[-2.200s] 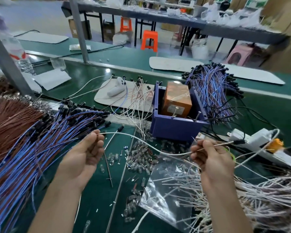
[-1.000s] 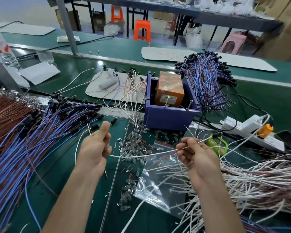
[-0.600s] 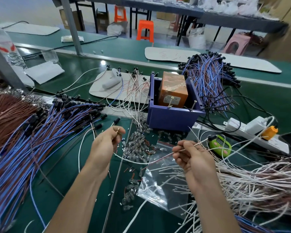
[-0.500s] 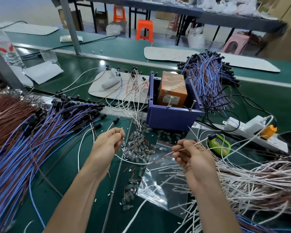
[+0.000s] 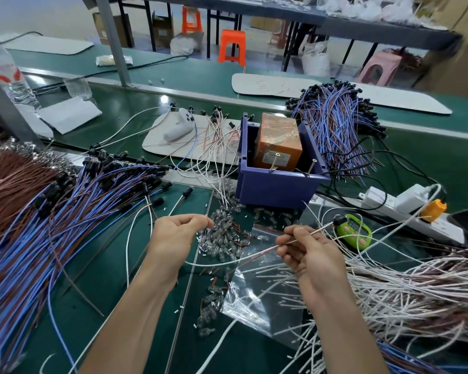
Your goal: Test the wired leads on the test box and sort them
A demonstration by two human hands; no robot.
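plastic bag [image 5: 262, 303]: flat on tabletop [image 5: 92, 306] at 6 o'clock, under the right wrist; bare lead ends spill over it.
left hand [image 5: 177, 233]: fingers curled, pinching one end of a white lead [image 5: 235, 259]; probably keeps that end free for a contact.
right hand [image 5: 305, 252]: pinches the same lead just behind its black cap [image 5: 340, 219], cap aimed to 1 o'clock; lead sags between the hands.
step: looks picked and readied, not yet on the box.
clear parts [image 5: 222, 236]: scattered between hands and box, some touching the bag edge.
white pile [image 5: 416, 282]: 3 to 5 o'clock, against the right forearm; likely untested stock kept in reach.
blue pile [image 5: 65, 211]: 8 to 10 o'clock, fanned, caps toward centre.
test box [image 5: 277, 184]: purple bin at 12 o'clock, orange block [image 5: 277, 141] inside, metal pin [image 5: 274, 164] on near rim, second beside it; rim faces the hands.
open room: narrow lane to 12 o'clock; green counter [image 5: 353, 233] and power strip [image 5: 405, 209] crowd 2 o'clock.
far bundle [image 5: 338, 125]: blue leads behind box, 1 o'clock, probably sorted.
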